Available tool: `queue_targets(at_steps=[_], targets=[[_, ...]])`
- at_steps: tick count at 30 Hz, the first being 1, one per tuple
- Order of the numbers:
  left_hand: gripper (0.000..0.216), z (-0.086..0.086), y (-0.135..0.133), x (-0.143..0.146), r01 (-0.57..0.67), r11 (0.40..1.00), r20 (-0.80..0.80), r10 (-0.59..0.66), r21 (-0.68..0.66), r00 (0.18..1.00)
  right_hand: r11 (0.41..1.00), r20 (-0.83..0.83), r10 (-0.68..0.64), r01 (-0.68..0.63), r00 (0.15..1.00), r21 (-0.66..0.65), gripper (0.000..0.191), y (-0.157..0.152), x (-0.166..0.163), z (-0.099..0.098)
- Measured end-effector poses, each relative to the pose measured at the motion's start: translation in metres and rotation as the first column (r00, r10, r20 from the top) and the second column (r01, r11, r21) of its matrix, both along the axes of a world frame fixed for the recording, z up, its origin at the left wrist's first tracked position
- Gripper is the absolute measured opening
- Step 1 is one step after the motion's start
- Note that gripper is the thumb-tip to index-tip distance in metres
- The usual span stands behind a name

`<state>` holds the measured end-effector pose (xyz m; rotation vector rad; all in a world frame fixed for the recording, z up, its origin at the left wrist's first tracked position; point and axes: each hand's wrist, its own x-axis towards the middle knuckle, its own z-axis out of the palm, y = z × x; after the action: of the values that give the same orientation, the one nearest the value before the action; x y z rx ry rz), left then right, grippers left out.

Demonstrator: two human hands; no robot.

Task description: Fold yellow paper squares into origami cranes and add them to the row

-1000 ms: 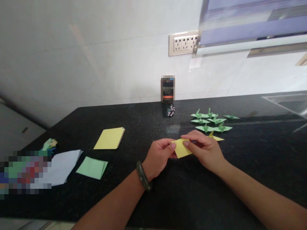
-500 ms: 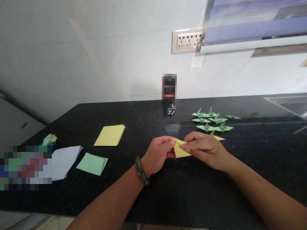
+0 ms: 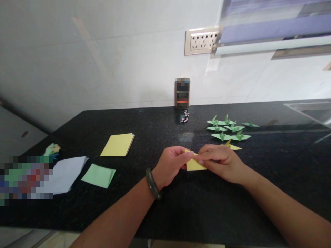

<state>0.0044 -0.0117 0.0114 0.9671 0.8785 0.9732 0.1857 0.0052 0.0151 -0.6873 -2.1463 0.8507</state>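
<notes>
Between my two hands is a small folded sheet of yellow paper [image 3: 194, 165], held just above the dark counter. My left hand [image 3: 172, 165], with a dark bangle [image 3: 153, 184] on its wrist, pinches the paper's left side, thumb on top. Fingers of my right hand [image 3: 222, 161] grip the upper right part, thumb and fingertips pressed on the fold. Just behind my right hand lies a yellow folded paper crane [image 3: 231, 146], partly covered by it. Several green paper cranes [image 3: 222, 136] stand in rows beyond.
A stack of yellow paper [image 3: 117, 145], a folded green sheet [image 3: 98, 175] and white paper [image 3: 67, 175] lie left on the black counter [image 3: 144, 220]. Crumpled paper [image 3: 52, 149] sits farther left. A blurred-out upright object [image 3: 182, 93] with a beaded strap [image 3: 185, 116] leans on the wall.
The raised triangular flap on the yellow paper now lies flatter, and my left thumb has slid right along its top edge. My right hand stays almost in place.
</notes>
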Motion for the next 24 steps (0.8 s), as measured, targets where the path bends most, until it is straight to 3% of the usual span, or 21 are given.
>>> queue_targets(at_steps=[6,11,14,24], targets=[[0.026,-0.001,0.000,0.001,-0.070,0.995,-0.122,0.079,0.076,0.989,1.000,-0.005,0.012,-0.012,1.000,-0.026,0.015,-0.002,-0.002,0.002],[0.026,0.001,-0.001,0.001,-0.084,0.991,-0.160,0.101,0.107,0.982,0.943,-0.028,-0.196,0.181,0.980,-0.278,0.016,-0.003,-0.006,-0.003],[0.025,0.001,-0.002,0.001,-0.091,0.986,-0.183,0.115,0.139,0.976,0.910,0.012,-0.208,0.198,0.978,-0.364,0.022,-0.002,-0.007,-0.009],[0.026,0.000,-0.002,0.002,-0.122,0.974,-0.242,0.167,0.193,0.956,0.942,0.184,-0.196,0.237,0.963,-0.237,0.024,-0.003,-0.008,-0.002]])
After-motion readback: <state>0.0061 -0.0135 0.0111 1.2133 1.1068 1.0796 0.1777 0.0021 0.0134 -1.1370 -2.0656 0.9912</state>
